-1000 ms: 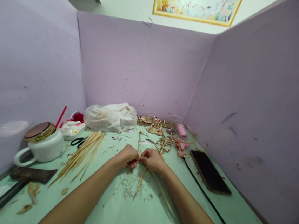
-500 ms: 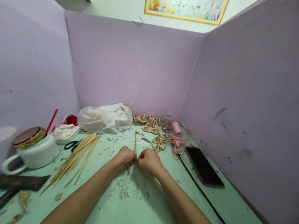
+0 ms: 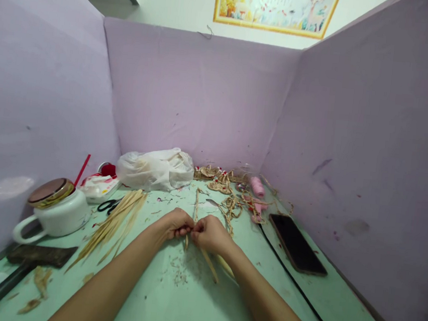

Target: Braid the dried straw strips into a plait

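My left hand (image 3: 178, 224) and my right hand (image 3: 210, 234) meet over the middle of the table, fingertips pinched close together on a thin straw cord (image 3: 196, 203). The twisted cord runs away from the fingers toward the back. Below the hands loose straw ends stick out; one pale strand (image 3: 210, 266) slants down to the right under my right hand. The exact grip between the fingertips is hidden. Left of my left arm lies a fanned bundle of flat straw strips (image 3: 113, 224). A knife blade (image 3: 213, 202) lies just beyond my right hand.
At left are a white mug (image 3: 61, 214) with a lid, a hammer (image 3: 38, 254), black scissors (image 3: 109, 205) and a tissue pack (image 3: 98, 189). Behind stand a white plastic bag (image 3: 156, 169) and woven straw pieces (image 3: 219, 186). At right are pink thread (image 3: 257, 187), a phone (image 3: 297, 244) and a black cable (image 3: 293, 281).
My hands have shifted slightly and stay pinched together. A pale strand now shows below my right hand. The whole view has moved a little, so things appear farther right.
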A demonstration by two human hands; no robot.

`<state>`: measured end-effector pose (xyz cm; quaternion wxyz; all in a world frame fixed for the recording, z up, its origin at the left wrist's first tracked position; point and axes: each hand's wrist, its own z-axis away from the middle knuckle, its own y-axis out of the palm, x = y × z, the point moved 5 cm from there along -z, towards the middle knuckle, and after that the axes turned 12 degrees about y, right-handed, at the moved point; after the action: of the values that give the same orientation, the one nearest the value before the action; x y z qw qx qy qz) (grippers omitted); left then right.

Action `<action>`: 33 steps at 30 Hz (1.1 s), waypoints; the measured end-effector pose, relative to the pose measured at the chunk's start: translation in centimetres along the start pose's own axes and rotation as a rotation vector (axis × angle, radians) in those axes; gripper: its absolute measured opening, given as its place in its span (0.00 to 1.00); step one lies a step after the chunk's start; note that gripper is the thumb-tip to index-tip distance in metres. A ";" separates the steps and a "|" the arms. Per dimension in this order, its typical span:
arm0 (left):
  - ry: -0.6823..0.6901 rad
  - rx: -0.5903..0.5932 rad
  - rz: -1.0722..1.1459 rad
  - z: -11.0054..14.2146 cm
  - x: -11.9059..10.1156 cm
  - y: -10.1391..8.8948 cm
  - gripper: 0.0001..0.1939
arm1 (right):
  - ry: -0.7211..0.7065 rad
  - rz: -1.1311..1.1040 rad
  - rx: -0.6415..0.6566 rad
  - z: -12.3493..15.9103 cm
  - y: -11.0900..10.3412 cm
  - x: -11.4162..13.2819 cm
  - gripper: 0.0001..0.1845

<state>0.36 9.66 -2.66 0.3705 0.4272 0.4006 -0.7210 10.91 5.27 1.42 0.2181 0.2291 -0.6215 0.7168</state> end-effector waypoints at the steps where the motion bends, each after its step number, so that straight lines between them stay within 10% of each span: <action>1: 0.005 0.002 -0.020 -0.1 0.1 -0.1 0.06 | 0.014 -0.031 0.012 -0.1 0.0 -0.1 0.11; 7: -0.032 0.045 -0.013 0.0 0.4 -0.2 0.07 | 0.220 -0.178 -0.269 -1.1 -1.2 -1.6 0.11; 15: 0.017 0.075 -0.036 -0.2 0.8 -0.4 0.11 | 0.328 -0.577 0.134 -1.8 2.4 -2.0 0.05; 33: 0.160 -0.165 -0.509 1.9 -2.7 -0.4 0.05 | 0.320 -0.637 0.036 -2.9 2.8 -2.8 0.05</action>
<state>0.41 8.63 0.46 0.1781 0.3369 0.5803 -0.7197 11.28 7.71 -2.79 0.5211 0.3001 -0.4642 0.6503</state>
